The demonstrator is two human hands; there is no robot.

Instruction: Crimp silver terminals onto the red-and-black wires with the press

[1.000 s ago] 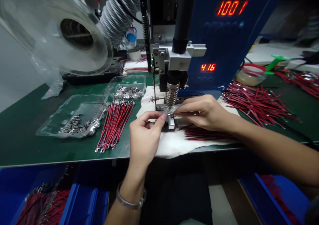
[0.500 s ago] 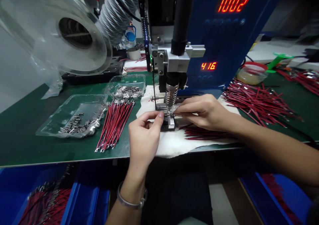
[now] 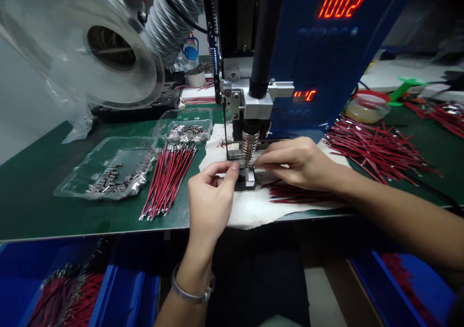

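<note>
One greyish band [image 3: 194, 295] is circling our wrist at the near edge. Beyond it, our left hand [image 3: 213, 189] is holding thumb and fingertip close together at the left of a small metal fixture [image 3: 249, 177], while our right hand [image 3: 297, 160] is keeping its fingers gathered on the opposite side. We are unable to tell what either is gripping: anything between the fingertips is too small to make out. Red and black wires [image 3: 299, 195] are lying on a white sheet [image 3: 250, 213] below the right hand. We are judging them light, bendy and inclined to slide, so we are favouring a fingertip pinch near the end, where little length is left to droop. Just above the fixture, a spring-wrapped head [image 3: 249, 147] is standing. Leftward, a wire bundle [image 3: 167, 184] is resting beside a clear tray [image 3: 92, 165]. Behind, a blue machine [image 3: 311, 61] is showing 1002.
</note>
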